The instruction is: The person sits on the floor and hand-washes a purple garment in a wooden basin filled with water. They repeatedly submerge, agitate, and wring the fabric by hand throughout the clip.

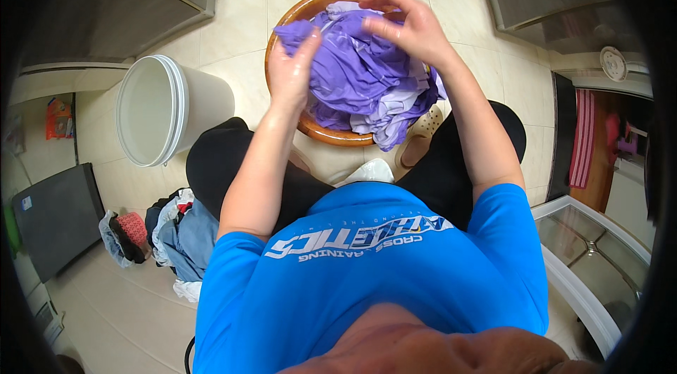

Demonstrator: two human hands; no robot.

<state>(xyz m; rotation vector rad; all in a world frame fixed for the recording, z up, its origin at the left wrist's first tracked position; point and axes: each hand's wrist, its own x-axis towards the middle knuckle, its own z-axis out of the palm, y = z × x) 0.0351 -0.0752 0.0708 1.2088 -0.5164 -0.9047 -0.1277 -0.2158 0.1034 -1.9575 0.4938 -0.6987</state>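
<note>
A round brown basin [288, 19] with a glossy rim sits on the floor before me, heaped with wet-looking purple cloth [351, 64]. Paler lilac cloth [394, 106] hangs over its near right rim. At the basin's left side, my left hand [291, 69] pinches a raised fold of the purple cloth between thumb and fingers. My right hand [410, 24] is over the far right of the heap, thumb and fingers spread and slightly blurred. No cloth is plainly gripped in it, though its fingertips may brush the heap.
A white plastic bucket [209, 96] stands left of the basin. Behind it, denim and other clothes [185, 239] lie piled on the tiled floor near a dark grey panel [58, 220]. My knees flank the basin, with a perforated clog [428, 122] at its near right. A glass-paned frame [587, 244] is at right.
</note>
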